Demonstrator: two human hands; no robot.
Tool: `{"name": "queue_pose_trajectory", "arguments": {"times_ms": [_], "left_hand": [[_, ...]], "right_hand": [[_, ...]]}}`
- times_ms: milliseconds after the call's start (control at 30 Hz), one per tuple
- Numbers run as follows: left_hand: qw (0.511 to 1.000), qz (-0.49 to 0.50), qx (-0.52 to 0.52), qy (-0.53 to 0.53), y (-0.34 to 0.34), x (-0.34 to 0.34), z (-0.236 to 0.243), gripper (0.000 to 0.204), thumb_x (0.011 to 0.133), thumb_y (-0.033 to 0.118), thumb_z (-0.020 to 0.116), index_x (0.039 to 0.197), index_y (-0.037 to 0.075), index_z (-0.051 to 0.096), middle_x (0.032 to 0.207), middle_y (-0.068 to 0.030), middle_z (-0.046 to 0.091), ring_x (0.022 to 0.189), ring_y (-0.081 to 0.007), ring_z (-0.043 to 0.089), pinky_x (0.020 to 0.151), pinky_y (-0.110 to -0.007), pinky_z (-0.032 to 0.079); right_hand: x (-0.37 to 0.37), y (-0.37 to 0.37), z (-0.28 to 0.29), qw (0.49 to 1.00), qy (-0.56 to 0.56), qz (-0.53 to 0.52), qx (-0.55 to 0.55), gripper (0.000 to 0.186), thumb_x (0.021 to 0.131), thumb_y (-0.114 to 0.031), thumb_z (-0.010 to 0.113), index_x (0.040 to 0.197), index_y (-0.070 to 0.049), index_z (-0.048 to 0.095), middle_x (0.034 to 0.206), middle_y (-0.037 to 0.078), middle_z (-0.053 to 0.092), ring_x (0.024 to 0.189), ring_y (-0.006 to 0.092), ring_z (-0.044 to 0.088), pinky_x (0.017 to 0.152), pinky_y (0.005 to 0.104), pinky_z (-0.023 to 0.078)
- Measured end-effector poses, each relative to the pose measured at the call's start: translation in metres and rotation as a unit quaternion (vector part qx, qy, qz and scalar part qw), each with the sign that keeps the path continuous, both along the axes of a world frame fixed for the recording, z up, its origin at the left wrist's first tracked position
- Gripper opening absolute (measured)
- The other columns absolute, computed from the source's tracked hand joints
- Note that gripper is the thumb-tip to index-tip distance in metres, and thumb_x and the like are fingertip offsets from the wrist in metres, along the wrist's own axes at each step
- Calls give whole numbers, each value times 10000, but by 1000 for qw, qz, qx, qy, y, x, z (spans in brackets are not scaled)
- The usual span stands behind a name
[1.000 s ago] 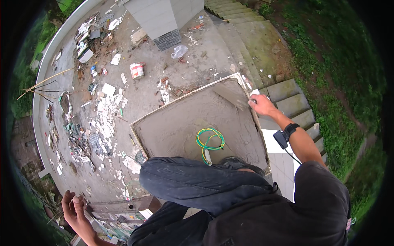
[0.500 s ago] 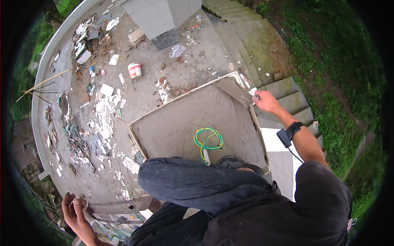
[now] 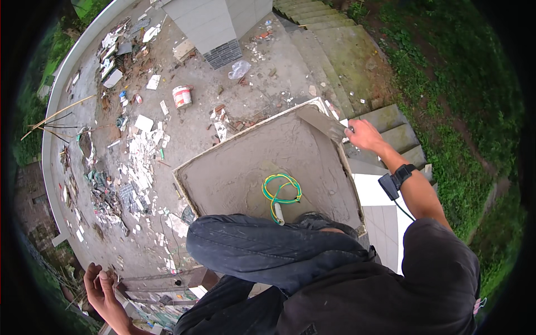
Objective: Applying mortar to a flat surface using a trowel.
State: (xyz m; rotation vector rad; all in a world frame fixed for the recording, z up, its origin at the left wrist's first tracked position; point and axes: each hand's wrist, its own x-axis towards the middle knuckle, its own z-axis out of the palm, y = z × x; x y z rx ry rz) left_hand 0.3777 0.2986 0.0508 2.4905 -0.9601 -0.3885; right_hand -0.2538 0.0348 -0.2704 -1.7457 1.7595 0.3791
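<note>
Landmark: grey tiled pillar (image 3: 215, 25).

- Bucket-type container (image 3: 182, 96): cylindrical, white body with red band, lying on the ground below-left of the pillar.
- Crumpled clear plastic bag (image 3: 239, 69): just below the pillar's base.
- Flat tan carton piece (image 3: 183, 50): immediately left of the pillar.

No signs or screens visible.

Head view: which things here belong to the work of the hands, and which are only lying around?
In use:
right hand
trowel
wet mortar slab
left hand on a ledge

Lying about:
bucket
plastic bag
broken tiles
coiled wire
</note>
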Motion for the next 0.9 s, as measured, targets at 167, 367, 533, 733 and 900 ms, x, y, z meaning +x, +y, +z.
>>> {"name": "queue_pose_trajectory", "arguments": {"times_ms": [167, 367, 533, 733, 900], "left_hand": [[1000, 0, 6, -5, 2, 1, 0, 523, 1079, 371, 667, 1448, 4, 607, 1282, -83, 676, 1057, -168, 622, 951, -363, 498], [1000, -2, 9, -8, 1, 0, 1, 519, 1085, 366, 658, 1447, -1, 607, 1286, -90, 676, 1058, -171, 627, 941, -362, 502], [1000, -8, 8, -7, 0, 1, 1, 522, 1083, 371, 661, 1441, -5, 610, 1285, -88, 676, 1058, -172, 626, 941, -362, 499], [1000, -1, 11, -12, 0, 0, -2, 530, 1079, 375, 666, 1443, -5, 607, 1278, -90, 677, 1053, -171, 625, 944, -353, 495], [1000, -8, 16, -5, -7, -5, 0, 520, 1083, 363, 659, 1443, -7, 599, 1280, -90, 674, 1058, -181, 631, 956, -360, 495]], "right_hand": [[1, 6, -1, 1000, -8, -8, 3, 409, 966, -322, 606, 1200, -3, 711, 1135, 306, 730, 1137, 496, 672, 1018, 559, 524], [8, 33, -10, 997, -40, -63, 20, 439, 970, -343, 632, 1227, 4, 705, 1154, 315, 727, 1141, 487, 680, 1010, 553, 532], [12, 46, -21, 969, -90, -219, 66, 484, 976, -364, 648, 1264, 22, 698, 1167, 317, 729, 1161, 456, 694, 1019, 514, 539], [15, 65, -32, 968, -79, -236, 35, 488, 979, -376, 650, 1254, 23, 706, 1112, 299, 752, 1102, 467, 711, 993, 500, 547], [11, 67, -29, 963, -93, -252, 20, 445, 982, -350, 650, 1202, 32, 706, 968, 264, 759, 838, 385, 747, 818, 479, 581]]}}
